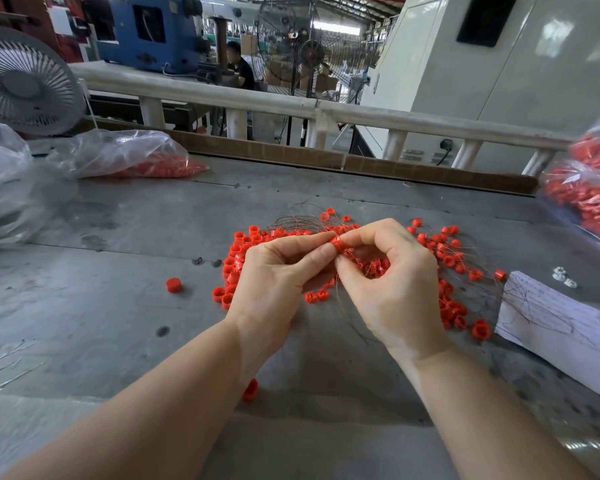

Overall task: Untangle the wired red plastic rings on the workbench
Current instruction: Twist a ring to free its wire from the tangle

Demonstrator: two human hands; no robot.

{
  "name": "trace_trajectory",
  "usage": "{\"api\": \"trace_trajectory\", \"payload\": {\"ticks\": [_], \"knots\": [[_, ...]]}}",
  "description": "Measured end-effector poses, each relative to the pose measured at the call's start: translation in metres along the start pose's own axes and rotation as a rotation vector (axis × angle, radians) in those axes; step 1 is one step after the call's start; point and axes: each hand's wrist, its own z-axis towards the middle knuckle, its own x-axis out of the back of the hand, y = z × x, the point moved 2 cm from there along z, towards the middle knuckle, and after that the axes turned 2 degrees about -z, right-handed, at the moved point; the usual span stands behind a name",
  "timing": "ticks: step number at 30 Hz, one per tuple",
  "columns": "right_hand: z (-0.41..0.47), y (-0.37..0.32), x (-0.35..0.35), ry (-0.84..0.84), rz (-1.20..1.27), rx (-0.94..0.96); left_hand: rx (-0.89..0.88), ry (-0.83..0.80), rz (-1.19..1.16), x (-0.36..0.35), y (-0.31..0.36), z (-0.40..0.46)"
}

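Note:
A heap of small red plastic rings strung on thin wires lies spread across the middle of the grey workbench. Both my hands hover over the heap and meet on one red ring. My left hand pinches it between thumb and fingertips. My right hand pinches the same ring from the other side, its fingers curled over the tangle. Fine wires arc out behind the heap. Two loose rings lie apart: one to the left, one under my left forearm.
Clear plastic bags holding more red rings lie at the back left and the right edge. A white paper sheet with stray wires lies at the right, small white parts beside it. A desk fan stands far left.

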Motion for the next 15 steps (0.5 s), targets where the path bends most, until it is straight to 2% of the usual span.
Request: {"api": "trace_trajectory", "payload": {"ticks": [6,15], "knots": [[-0.0015,-0.0018,0.0005,-0.006,-0.137,0.125,0.022,0.004,0.022,0.0007,-0.0015,-0.0004],[-0.0006,0.0006,0.0017,0.041,-0.183,0.127,0.085,-0.021,0.057,-0.0030,0.0020,-0.0025]]}}
